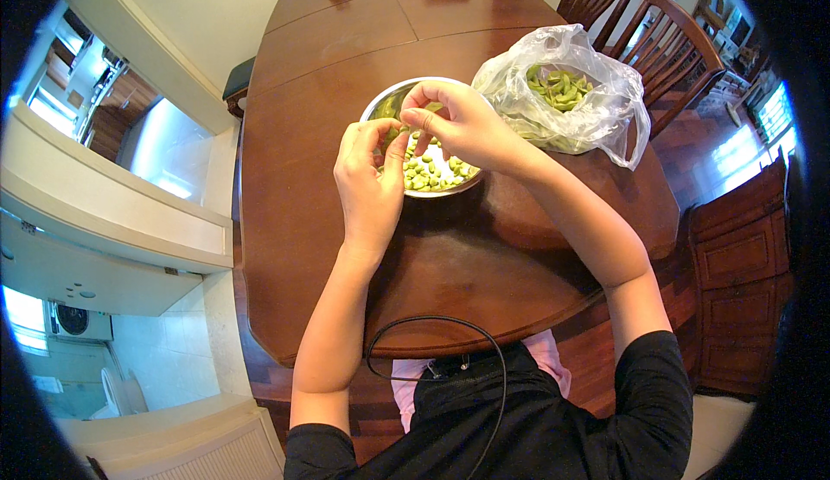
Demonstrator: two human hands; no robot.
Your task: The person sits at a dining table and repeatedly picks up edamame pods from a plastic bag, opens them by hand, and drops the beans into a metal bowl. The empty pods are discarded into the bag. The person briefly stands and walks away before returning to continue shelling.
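Note:
A round stainless steel bowl [470, 184] sits on the table before me, with many loose green shelled beans [428, 178] in its bottom. Over its left rim, my left hand [373, 172] pinches a green bean pod [391, 134] between thumb and fingers. My right hand [457, 120] hovers above the bowl, its thumb and forefinger bent together close to the pod. Whether those fingertips hold anything is hidden. To the right of the bowl stands a clear plastic bag [512, 68], its mouth open on a heap of green bean pods [563, 89].
The dark wooden table [305, 221] reaches from my body to the far wall. A black cable [502, 363] loops over its near edge. Wooden chairs [674, 52] line the right side, and a wooden cabinet [739, 272] stands at the lower right.

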